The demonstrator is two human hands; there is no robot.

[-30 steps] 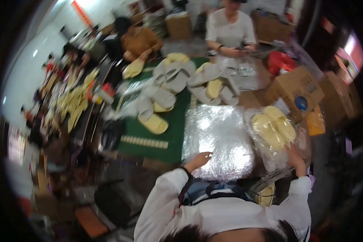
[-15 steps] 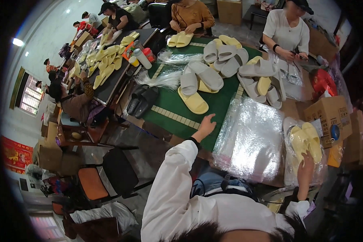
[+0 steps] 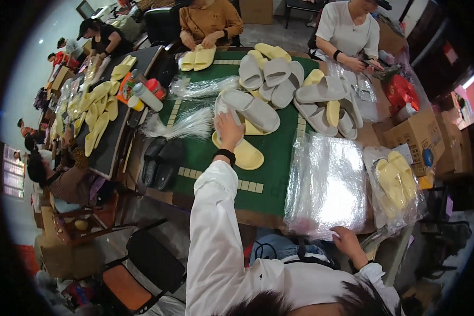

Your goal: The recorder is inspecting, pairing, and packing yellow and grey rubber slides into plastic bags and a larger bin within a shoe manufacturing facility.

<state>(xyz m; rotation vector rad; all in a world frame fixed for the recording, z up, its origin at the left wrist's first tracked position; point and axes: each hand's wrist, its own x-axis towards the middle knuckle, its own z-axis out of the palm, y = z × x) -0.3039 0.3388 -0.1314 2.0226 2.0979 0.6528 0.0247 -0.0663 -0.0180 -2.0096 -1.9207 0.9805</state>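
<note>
My left hand [image 3: 229, 130] lies on a grey slipper [image 3: 221, 105], its fingers stretched over the slipper's near part. A second grey slipper [image 3: 260, 115] leans beside it, and a yellow slipper [image 3: 247, 156] lies just below. At the near edge of a stack of clear plastic bags [image 3: 326, 179], my right hand [image 3: 348, 243] has its fingertips pinched on the edge of a bag. To the right of the stack, a pair of yellow slippers [image 3: 395, 179] rests on clear plastic wrapping.
More grey slippers [image 3: 321, 88] and yellow ones lie across the green table mat [image 3: 195, 158]. Black slippers [image 3: 163, 163] sit at the left edge, by bundled clear plastic [image 3: 181, 124]. A cardboard box [image 3: 418, 139] stands right. Co-workers sit across the table and at a black table [image 3: 116, 126].
My left hand has moved forward and left onto the grey slipper. My right hand has left the yellow pair and come to the bag stack's near edge. The view has shifted.
</note>
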